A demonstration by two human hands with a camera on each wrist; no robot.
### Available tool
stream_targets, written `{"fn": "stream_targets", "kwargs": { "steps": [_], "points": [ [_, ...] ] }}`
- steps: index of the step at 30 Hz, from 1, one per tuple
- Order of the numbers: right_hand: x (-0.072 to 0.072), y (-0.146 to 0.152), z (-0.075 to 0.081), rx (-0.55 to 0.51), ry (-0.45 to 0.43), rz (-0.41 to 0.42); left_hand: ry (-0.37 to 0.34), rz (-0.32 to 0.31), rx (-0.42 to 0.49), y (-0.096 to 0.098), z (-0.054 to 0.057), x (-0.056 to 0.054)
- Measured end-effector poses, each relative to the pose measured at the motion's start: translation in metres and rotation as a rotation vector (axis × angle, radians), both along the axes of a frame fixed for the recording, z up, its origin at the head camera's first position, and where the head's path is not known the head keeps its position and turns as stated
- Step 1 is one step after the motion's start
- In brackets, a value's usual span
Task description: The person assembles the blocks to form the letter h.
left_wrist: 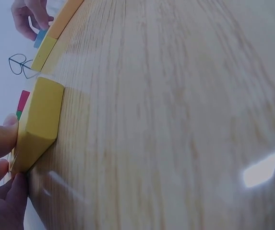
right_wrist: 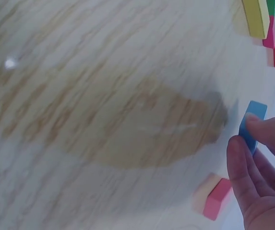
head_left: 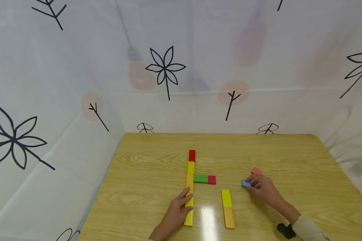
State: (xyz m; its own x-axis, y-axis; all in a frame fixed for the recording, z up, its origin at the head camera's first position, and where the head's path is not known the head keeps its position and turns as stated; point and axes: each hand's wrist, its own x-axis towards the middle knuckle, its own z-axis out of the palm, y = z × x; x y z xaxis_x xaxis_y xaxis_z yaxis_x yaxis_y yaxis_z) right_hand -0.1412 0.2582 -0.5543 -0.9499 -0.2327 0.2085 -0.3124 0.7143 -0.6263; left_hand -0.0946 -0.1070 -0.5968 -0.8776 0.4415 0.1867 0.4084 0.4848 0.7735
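My left hand (head_left: 175,211) holds the near end of a straight column of flat blocks. Its fingers lie over an orange block (head_left: 189,180) and a yellow block (head_left: 188,219). In the left wrist view, thumb and fingers stand on opposite sides of that yellow block (left_wrist: 43,110). To the right, my right hand (head_left: 263,190) pinches a small blue block (head_left: 245,183) between thumb and fingers; the right wrist view shows this blue block (right_wrist: 255,110) tilted. Close behind the right hand lies a pink block (head_left: 255,170), partly covered by it in the head view.
A yellow block (head_left: 190,167) and a red block (head_left: 192,155) continue the column at its far end. A green block (head_left: 200,179) and a magenta block (head_left: 212,180) branch rightward. Between the hands lie another yellow block (head_left: 226,198) and orange block (head_left: 228,217) end to end.
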Motion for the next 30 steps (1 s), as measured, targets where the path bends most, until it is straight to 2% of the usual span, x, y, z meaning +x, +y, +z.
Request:
{"fn": "stream_targets", "kwargs": {
  "steps": [15,24,30],
  "points": [
    [-0.004,-0.014,0.013,-0.016,0.011,0.041,-0.032,0.008,0.001,0.001,-0.001,0.0],
    [-0.007,-0.024,0.015,-0.06,0.057,0.093,-0.011,0.008,0.002,0.001,0.001,0.001],
    [-0.009,-0.029,0.015,-0.064,0.022,0.102,-0.003,0.004,0.01,0.001,0.001,0.001]
  ]
}}
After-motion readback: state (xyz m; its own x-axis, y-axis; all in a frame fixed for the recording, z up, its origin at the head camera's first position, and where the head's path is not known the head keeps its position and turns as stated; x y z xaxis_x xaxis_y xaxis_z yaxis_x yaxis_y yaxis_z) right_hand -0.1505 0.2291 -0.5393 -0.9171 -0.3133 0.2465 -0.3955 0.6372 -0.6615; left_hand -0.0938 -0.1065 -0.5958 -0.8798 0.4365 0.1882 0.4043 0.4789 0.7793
